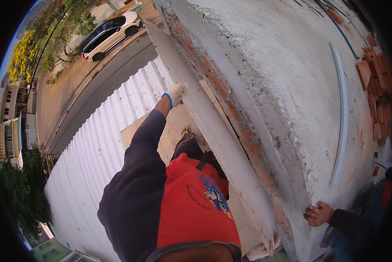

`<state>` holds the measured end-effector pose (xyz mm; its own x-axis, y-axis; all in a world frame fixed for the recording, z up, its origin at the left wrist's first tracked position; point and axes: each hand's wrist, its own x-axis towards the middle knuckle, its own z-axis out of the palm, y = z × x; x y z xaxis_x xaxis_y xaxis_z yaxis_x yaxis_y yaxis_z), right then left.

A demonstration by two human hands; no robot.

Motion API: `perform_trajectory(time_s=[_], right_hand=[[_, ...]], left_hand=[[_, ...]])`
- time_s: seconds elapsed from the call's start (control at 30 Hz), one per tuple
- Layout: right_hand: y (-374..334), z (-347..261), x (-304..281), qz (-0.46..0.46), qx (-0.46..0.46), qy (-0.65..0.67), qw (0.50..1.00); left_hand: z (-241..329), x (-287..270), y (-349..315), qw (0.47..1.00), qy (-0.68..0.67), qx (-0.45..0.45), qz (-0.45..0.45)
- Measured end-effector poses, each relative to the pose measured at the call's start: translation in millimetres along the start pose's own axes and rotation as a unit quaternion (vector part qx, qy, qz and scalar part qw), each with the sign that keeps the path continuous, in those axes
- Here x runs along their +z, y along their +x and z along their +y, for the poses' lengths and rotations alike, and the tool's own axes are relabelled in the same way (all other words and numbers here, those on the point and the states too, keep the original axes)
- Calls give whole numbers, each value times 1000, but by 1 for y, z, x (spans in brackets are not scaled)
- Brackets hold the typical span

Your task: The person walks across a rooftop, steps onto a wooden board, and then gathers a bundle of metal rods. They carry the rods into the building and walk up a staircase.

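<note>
Board (pixel 217 139) beside wall (pixel 224 96): fingers of the left hand (pixel 176 94) clamp its edge, those of the right hand (pixel 258 252) its near end (wide apart, presumably for balance).

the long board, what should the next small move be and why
Probably ease the long board sideways toward the wall's exposed brick edge: a gap shows between them, and the gloved left hand and gloved right hand both hold the board, well apart along it.

Bright daylight; curved, black-edged rim; lower right perhaps blurred.
</note>
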<state>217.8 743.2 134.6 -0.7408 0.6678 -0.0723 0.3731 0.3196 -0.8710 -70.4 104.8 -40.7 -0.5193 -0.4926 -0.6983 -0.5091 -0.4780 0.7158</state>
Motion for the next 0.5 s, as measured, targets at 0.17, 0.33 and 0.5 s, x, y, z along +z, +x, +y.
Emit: perform_trajectory(time_s=[0.17, 0.33, 0.5], right_hand=[[7, 31, -29, -63, 273, 113, 953], [10, 55, -48, -121, 501, 195, 835], [63, 51, 2, -105, 477, 52, 871]], left_hand=[[-35, 5, -11, 999, 24, -36, 22], [-71, 9, -15, 999, 2, -30, 34], [-108, -6, -17, 999, -11, 6, 52]])
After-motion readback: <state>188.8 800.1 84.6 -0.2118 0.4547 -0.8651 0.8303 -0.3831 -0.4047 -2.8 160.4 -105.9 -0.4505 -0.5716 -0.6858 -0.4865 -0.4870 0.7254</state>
